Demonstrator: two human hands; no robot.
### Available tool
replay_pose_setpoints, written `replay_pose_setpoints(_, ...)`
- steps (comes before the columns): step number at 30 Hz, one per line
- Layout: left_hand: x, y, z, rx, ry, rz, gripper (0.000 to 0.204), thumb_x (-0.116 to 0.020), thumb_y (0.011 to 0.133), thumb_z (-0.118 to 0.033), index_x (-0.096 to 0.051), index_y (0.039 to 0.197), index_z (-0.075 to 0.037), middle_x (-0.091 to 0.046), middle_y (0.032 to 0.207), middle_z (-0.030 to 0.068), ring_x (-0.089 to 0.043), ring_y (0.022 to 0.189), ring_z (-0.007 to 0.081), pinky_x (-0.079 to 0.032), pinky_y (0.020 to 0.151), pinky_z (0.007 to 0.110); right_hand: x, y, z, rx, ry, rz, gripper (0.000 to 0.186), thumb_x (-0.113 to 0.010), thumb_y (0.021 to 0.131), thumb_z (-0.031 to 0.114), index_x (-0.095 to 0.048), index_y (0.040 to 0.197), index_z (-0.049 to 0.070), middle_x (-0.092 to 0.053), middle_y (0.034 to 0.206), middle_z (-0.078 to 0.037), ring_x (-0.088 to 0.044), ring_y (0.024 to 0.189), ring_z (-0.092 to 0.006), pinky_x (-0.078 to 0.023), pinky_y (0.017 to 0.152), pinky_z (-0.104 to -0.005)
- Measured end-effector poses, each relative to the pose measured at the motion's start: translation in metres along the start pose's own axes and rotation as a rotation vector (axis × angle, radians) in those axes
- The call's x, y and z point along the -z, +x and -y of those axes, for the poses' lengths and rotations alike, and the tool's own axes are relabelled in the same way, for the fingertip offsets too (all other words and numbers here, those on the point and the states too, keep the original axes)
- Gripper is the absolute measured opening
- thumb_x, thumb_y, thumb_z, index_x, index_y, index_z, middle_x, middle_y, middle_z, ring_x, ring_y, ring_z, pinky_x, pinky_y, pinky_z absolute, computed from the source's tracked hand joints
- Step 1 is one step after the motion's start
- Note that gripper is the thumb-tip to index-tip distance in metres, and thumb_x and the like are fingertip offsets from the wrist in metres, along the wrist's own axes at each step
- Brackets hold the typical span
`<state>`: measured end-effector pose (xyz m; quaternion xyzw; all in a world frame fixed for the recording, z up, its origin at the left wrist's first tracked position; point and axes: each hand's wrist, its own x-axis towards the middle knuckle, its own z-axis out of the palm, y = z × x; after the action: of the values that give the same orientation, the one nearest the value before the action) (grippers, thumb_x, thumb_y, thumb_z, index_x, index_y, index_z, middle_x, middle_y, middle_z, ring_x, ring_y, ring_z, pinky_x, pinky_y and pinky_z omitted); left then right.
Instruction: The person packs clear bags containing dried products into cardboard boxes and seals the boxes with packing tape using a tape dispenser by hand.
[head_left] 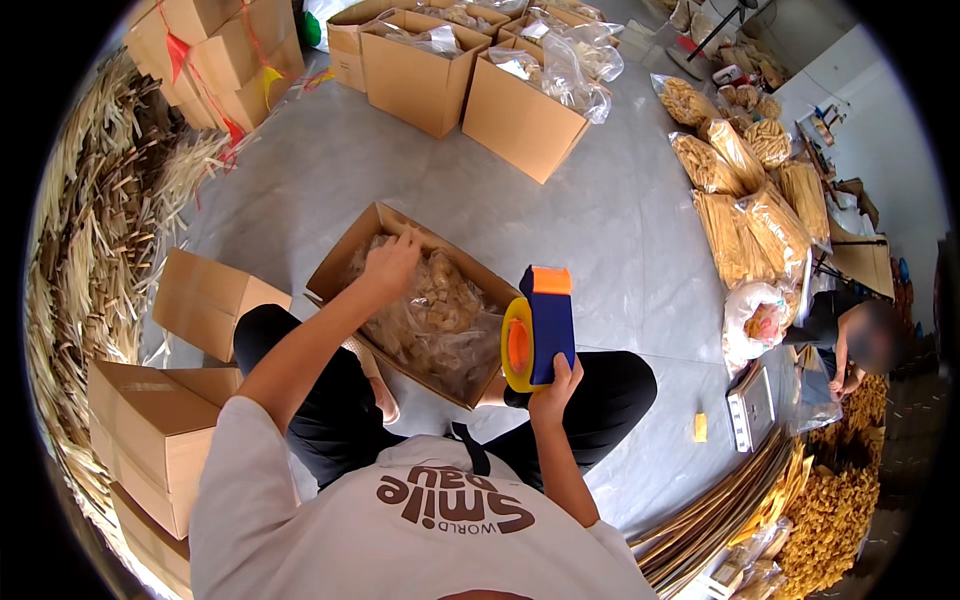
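Observation:
An open cardboard box [330, 260] sits on the floor between my legs, holding clear plastic bags with tan, crumpled contents [440, 310]. My left hand [393, 258] reaches into it near the far wall, fingers curled against plastic or cardboard; exactly what they grip is unclear. My right hand [550, 390] grips a blue and orange tape dispenser [548, 325] with a yellow-sided roll, held upright beside the box's right end.
Closed and open cartons [205, 295] stand left beside a straw pile [95, 230]. More filled boxes [520, 130] are ahead. At right lie bagged tan bundles [730, 240], long sticks [710, 500] and a crouching co-worker [830, 350].

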<state>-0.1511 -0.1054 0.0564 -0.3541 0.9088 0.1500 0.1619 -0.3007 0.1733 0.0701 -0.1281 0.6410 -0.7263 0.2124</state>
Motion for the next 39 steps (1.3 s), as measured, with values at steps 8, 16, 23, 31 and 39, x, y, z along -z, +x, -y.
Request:
replay_pose_setpoints(8, -0.021, -0.044, -0.092, -0.067, -0.203, -0.423, 0.075, -0.067, 0.059, -0.001, -0.034, 0.127, -0.003, -0.044, 0.109, 0.0158, -0.047, 0.099, 0.0334, -0.042, 0.078, 0.039, 0.004, -0.003, 0.004, -0.042, 0.117, -0.041, 0.039, -0.05, 0.087, 0.023, -0.04, 0.116, -0.001, -0.04, 0.112, -0.014, -0.043, 0.102, -0.02, -0.036, 0.088, -0.0314)
replay_pose_setpoints(16, 0.003, -0.032, -0.046, -0.195, -0.373, -0.444, 0.089, -0.072, 0.057, -0.006, -0.026, 0.133, -0.012, -0.04, 0.111, 0.0176, -0.038, 0.108, 0.0363, -0.04, 0.083, 0.043, 0.044, 0.003, -0.03, 0.151, -0.136, -0.005, 0.032, -0.047, 0.088, 0.008, -0.039, 0.119, 0.012, -0.035, 0.119, -0.019, -0.042, 0.106, -0.0294, -0.037, 0.09, -0.0354)
replay_pose_setpoints(23, -0.001, -0.046, -0.066, -0.049, -0.214, -0.212, 0.089, -0.076, 0.056, -0.011, -0.028, 0.131, -0.012, -0.037, 0.114, 0.0168, -0.037, 0.108, 0.0348, -0.041, 0.082, 0.043, 0.003, -0.009, 0.027, -0.069, 0.048, -0.087, 0.046, -0.05, 0.084, 0.032, -0.045, 0.112, -0.005, -0.046, 0.106, -0.012, -0.045, 0.095, -0.0172, -0.036, 0.086, -0.0296)
replay_pose_setpoints(31, 0.032, -0.046, -0.04, -0.25, -0.287, -0.396, 0.049, -0.052, 0.067, 0.01, -0.043, 0.112, -0.008, -0.049, 0.092, 0.0154, -0.048, 0.089, 0.0347, -0.041, 0.075, 0.041, 0.008, -0.001, 0.01, -0.051, 0.044, -0.13, 0.048, -0.049, 0.085, 0.034, -0.046, 0.112, -0.005, -0.045, 0.107, -0.012, -0.045, 0.096, -0.0184, -0.035, 0.087, -0.0304)
replay_pose_setpoints(39, 0.075, -0.076, -0.058, -0.292, -0.743, -0.34, 0.038, -0.047, 0.065, 0.016, -0.048, 0.096, -0.005, -0.04, 0.07, 0.0101, -0.043, 0.064, 0.0248, -0.039, 0.061, 0.03, 0.01, 0.001, 0.005, -0.125, 0.096, -0.109, 0.049, -0.049, 0.085, 0.035, -0.045, 0.113, -0.004, -0.041, 0.113, -0.015, -0.043, 0.102, -0.0206, -0.033, 0.09, -0.0316)
